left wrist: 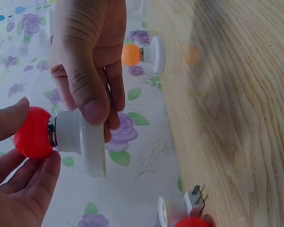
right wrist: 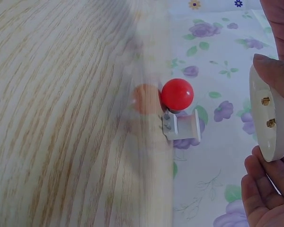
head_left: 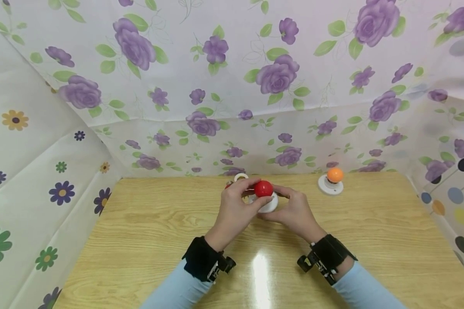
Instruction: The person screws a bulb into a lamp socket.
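Over the table, my two hands hold a red bulb and a white round lamp holder that are joined together. My left hand (head_left: 237, 204) pinches the red bulb (head_left: 264, 189) between thumb and fingers. On the other side, my right hand (head_left: 294, 212) grips the white lamp holder (head_left: 269, 204) by the rim of its base. In the left wrist view the bulb's metal collar (left wrist: 52, 132) shows at the holder's mouth. The right wrist view shows the base's underside (right wrist: 262, 135), with two brass terminals (right wrist: 270, 123) in it.
Behind my left hand, partly hidden in the head view, is a white plug-in socket (right wrist: 184, 127) with metal prongs and another red bulb (right wrist: 177, 94). An orange bulb (head_left: 335, 174) stands in a white lamp holder (head_left: 330, 185) at the back right of the wooden table (head_left: 158, 249).
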`<control>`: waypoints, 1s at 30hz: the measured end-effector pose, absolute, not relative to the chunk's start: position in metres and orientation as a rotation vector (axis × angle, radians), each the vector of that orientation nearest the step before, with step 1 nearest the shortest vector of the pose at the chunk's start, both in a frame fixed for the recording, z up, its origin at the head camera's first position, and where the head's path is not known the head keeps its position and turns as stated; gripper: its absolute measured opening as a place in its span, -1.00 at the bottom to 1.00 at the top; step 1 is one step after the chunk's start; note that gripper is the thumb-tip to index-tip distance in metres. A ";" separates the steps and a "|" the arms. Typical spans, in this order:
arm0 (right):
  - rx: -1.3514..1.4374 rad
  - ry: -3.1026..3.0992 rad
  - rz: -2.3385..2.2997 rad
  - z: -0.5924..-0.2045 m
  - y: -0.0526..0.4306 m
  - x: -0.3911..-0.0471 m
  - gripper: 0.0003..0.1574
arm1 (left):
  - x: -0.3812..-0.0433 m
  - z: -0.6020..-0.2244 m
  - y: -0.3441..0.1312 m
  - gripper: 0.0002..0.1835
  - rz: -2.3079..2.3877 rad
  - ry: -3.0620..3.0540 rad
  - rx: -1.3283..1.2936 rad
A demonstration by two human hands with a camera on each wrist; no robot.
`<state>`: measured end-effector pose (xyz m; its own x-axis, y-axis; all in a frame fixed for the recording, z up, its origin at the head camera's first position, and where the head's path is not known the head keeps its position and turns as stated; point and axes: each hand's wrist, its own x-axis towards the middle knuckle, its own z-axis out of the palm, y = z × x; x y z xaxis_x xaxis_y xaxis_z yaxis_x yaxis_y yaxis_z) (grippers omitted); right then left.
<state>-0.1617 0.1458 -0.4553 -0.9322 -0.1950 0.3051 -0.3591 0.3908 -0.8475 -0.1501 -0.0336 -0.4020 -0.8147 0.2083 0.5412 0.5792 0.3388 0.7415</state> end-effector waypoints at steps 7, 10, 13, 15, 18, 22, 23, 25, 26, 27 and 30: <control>0.464 -2.492 1.609 -0.455 0.145 -0.160 -0.09 | -0.150 -0.400 -0.037 -0.51 -1.595 -2.283 -0.757; 0.468 -2.496 1.607 -0.455 0.145 -0.160 -0.09 | -0.150 -0.399 -0.039 -0.52 -1.607 -2.308 -0.762; 0.474 -2.496 1.602 -0.454 0.145 -0.160 -0.08 | -0.151 -0.399 -0.040 -0.52 -1.615 -2.327 -0.765; 0.480 -2.490 1.603 -0.455 0.145 -0.160 -0.08 | -0.151 -0.398 -0.041 -0.51 -1.618 -2.333 -0.771; 0.481 -2.486 1.606 -0.455 0.145 -0.160 -0.08 | -0.151 -0.398 -0.041 -0.49 -1.627 -2.335 -0.782; 0.481 -2.496 1.599 -0.455 0.145 -0.161 -0.07 | -0.151 -0.397 -0.042 -0.46 -1.652 -2.324 -0.771; 0.480 -2.500 1.594 -0.455 0.145 -0.161 -0.07 | -0.151 -0.398 -0.042 -0.46 -1.647 -2.323 -0.760; 0.483 -2.507 1.587 -0.455 0.146 -0.161 -0.07 | -0.150 -0.398 -0.042 -0.46 -1.632 -2.318 -0.727; 0.484 -2.509 1.586 -0.455 0.146 -0.162 -0.07 | -0.150 -0.399 -0.041 -0.47 -1.619 -2.315 -0.708; 0.487 -2.509 1.585 -0.455 0.146 -0.162 -0.08 | -0.150 -0.399 -0.041 -0.47 -1.603 -2.313 -0.686; 0.484 -2.499 1.588 -0.454 0.145 -0.162 -0.08 | -0.147 -0.400 -0.039 -0.48 -1.581 -2.293 -0.625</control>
